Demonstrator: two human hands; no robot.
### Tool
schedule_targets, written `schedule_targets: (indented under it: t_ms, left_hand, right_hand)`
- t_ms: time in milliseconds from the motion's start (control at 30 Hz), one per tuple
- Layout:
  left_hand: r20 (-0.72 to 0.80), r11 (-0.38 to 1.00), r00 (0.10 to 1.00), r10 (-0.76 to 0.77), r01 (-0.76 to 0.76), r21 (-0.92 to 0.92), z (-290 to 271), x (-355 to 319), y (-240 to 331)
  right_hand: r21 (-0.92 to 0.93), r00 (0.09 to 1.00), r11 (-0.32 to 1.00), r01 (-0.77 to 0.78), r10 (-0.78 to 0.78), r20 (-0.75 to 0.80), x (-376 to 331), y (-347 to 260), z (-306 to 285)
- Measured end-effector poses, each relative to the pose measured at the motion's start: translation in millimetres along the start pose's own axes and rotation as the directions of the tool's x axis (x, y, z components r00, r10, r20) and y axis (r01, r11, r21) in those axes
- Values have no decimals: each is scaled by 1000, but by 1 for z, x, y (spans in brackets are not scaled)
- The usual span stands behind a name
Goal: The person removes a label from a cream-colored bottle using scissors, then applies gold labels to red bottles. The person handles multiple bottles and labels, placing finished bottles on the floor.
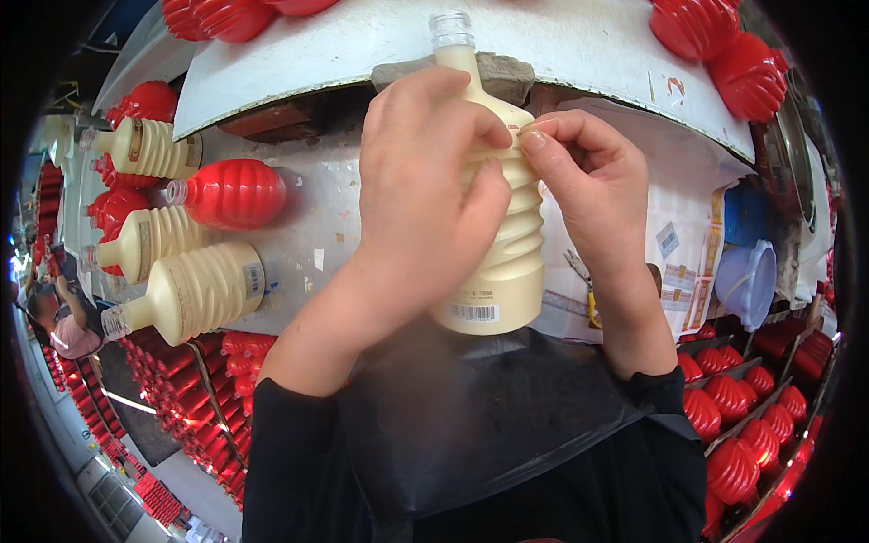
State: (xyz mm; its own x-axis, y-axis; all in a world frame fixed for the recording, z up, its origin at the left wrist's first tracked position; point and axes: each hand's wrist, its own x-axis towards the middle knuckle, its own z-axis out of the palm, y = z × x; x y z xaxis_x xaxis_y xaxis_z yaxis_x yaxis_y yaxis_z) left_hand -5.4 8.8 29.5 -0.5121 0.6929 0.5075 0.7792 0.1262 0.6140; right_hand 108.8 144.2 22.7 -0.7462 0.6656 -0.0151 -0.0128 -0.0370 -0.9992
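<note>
A cream ridged bottle (501, 288) with a clear threaded neck lies in front of me, its neck pointing away and its base near my apron. Its neck rests on a grey block (507, 78) at the edge of the white board. My left hand (425, 172) lies over the bottle's left side and shoulder, fingers curled against it, slightly blurred. At the bottle's right shoulder, my right hand (593, 172) pinches thumb and forefinger together. Whatever is between those fingertips is too small to make out. A barcode label (474, 313) sits near the base.
To the left lie a red ridged bottle (237, 194) and several cream ones, the nearest being a cream bottle (204, 288). Label sheets (692, 271) spread at right beside a lilac bucket (748, 285). Racks of red bottles (733, 425) stand low on both sides. A person (72, 326) is far left.
</note>
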Motion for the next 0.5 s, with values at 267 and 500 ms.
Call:
schedule_targets:
  t_ms: [267,500]
  left_hand:
    - [-21,981,994,-110,106,-160,5,7,-6]
    - [-40,969,980,-193,184,-167,10,5,-2]
  right_hand:
    - [-203,976,961,187,-205,-72,1,7,3]
    - [121,998,991,-60,63,-21,5,7,4]
